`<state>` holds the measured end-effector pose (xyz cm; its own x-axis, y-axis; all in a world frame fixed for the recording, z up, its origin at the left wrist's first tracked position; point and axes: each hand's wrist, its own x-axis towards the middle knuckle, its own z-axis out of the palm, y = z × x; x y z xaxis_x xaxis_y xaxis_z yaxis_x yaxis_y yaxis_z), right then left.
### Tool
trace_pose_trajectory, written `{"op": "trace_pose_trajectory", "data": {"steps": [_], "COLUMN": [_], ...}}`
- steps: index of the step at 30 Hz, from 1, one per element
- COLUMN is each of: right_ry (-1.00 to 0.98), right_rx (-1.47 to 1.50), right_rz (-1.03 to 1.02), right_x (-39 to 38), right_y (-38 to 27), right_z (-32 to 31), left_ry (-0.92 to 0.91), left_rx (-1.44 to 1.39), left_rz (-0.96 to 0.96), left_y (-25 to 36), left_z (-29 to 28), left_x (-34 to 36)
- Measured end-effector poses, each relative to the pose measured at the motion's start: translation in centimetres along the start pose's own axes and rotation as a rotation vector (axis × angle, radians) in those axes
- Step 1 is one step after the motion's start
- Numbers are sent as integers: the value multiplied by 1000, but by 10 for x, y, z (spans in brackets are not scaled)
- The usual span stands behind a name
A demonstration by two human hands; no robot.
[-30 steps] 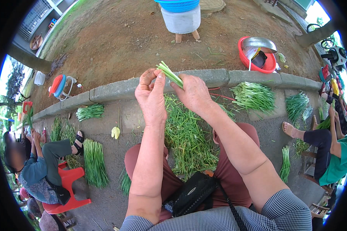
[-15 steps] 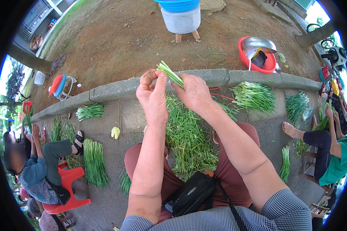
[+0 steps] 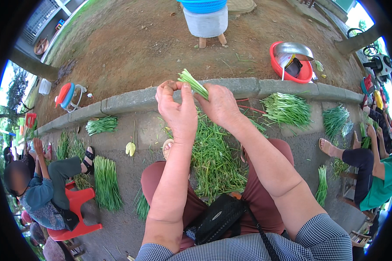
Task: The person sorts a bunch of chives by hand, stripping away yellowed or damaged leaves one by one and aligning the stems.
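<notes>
A small bunch of pale green stalks (image 3: 191, 81) is held up in front of me, cut ends upward. My right hand (image 3: 218, 106) wraps its lower part. My left hand (image 3: 177, 108) pinches at the stalks beside their upper end, thumb and forefinger closed on them. Below, a loose heap of green leaves and trimmings (image 3: 215, 163) lies on the pavement between my legs. A black bag (image 3: 215, 219) rests on my lap.
A seated person (image 3: 39, 191) on a red stool at left, another (image 3: 379, 182) at right. Bundles (image 3: 285, 108) (image 3: 104, 182) lie along the concrete curb (image 3: 137, 100). Beyond are a red basin (image 3: 292, 74), a blue basket on a stand (image 3: 204, 19) and tree trunks (image 3: 35, 63).
My left hand has shifted slightly right and turned, uncovering more of my left sandalled foot; the stalks stay in both hands. The hands of the person at left have moved slightly.
</notes>
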<state>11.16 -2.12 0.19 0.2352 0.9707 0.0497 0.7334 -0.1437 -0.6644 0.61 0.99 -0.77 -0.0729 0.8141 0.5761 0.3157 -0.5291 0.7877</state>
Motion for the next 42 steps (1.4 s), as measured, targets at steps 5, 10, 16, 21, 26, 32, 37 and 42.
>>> {"op": "trace_pose_trajectory", "data": {"steps": [5, 10, 16, 21, 26, 32, 37, 42], "right_ry": [-24, -111, -97, -126, -290, -309, -579, -488], "right_rx": [120, 307, 331, 571, 1203, 1339, 1441, 1398], "right_rz": [-11, 31, 85, 159, 154, -1, -20, -198], "right_x": [2, 4, 7, 8, 6, 5, -2, -4], "right_y": [2, 2, 5, 9, 6, 8, 10, 11], "right_z": [3, -2, -6, -7, -20, -28, -41, -39], "left_ry": [41, 9, -60, -4, -43, -711, -1060, -997], "left_rx": [178, 106, -159, -523, -530, -757, -905, -864], "left_rz": [134, 138, 33, -318, -524, -649, -710, -760], "left_y": [12, 13, 13, 11, -1, 9, 17, 29], "left_z": [5, 9, 5, -2, -5, -7, -6, -9], "left_x": [-5, -6, -4, -1, 5, -3, -10, -8]}}
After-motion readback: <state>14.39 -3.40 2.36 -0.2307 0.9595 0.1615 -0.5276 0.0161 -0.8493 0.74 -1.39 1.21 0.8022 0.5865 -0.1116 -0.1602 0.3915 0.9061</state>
